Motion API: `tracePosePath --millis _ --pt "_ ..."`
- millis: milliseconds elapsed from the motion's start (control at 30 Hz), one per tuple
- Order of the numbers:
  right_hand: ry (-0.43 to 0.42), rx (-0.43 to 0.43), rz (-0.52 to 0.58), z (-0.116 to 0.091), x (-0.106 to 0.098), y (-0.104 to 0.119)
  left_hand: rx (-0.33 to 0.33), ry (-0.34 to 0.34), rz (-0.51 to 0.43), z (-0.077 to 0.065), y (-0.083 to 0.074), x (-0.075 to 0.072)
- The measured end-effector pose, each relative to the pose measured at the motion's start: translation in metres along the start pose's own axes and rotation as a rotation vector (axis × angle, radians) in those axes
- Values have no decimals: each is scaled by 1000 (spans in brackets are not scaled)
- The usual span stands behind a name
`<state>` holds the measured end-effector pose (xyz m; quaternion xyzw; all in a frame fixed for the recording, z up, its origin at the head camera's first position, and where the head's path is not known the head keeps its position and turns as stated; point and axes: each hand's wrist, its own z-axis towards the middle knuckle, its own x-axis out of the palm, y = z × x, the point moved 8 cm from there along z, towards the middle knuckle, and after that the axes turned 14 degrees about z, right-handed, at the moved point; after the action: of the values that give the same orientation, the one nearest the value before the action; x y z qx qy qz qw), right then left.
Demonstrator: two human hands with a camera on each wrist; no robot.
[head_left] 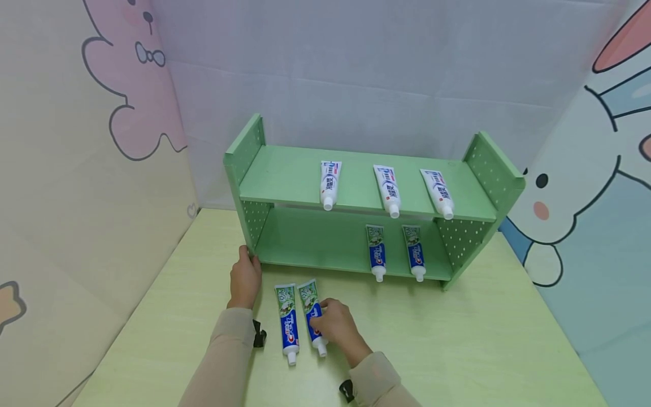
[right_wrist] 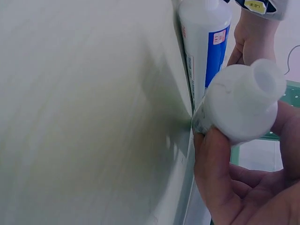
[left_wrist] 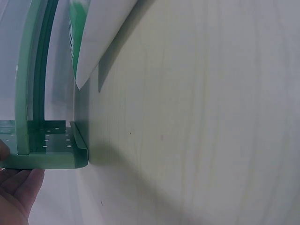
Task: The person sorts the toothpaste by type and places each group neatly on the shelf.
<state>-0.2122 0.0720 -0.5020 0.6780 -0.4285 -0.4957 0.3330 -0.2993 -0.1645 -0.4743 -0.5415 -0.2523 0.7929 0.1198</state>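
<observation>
My right hand (head_left: 337, 326) pinches a blue and green toothpaste tube (head_left: 311, 310) on the table, its white cap toward me. In the right wrist view, the thumb and fingers (right_wrist: 213, 164) sit on either side of the tube's capped end (right_wrist: 243, 105). A matching toothpaste tube (head_left: 288, 322) lies just left of it. My left hand (head_left: 246, 280) grips the lower left edge of the green two-tier shelf (head_left: 315, 240); in the left wrist view, fingers (left_wrist: 28, 187) are under the green panel (left_wrist: 51, 161) and the thumb is on its other side.
Three white toothpaste tubes (head_left: 329, 183) lie spaced along the upper tier. Two blue and green tubes (head_left: 376, 251) lie on the right part of the lower tier. The shelf stands on a pale wood-look table (head_left: 488, 345), backed by a light curtain (head_left: 356, 73).
</observation>
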Motion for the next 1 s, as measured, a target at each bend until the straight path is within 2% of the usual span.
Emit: tracePosePath --millis 1000 --pt "43 -35 24 -10 -11 21 9 7 -5 0 0 0"
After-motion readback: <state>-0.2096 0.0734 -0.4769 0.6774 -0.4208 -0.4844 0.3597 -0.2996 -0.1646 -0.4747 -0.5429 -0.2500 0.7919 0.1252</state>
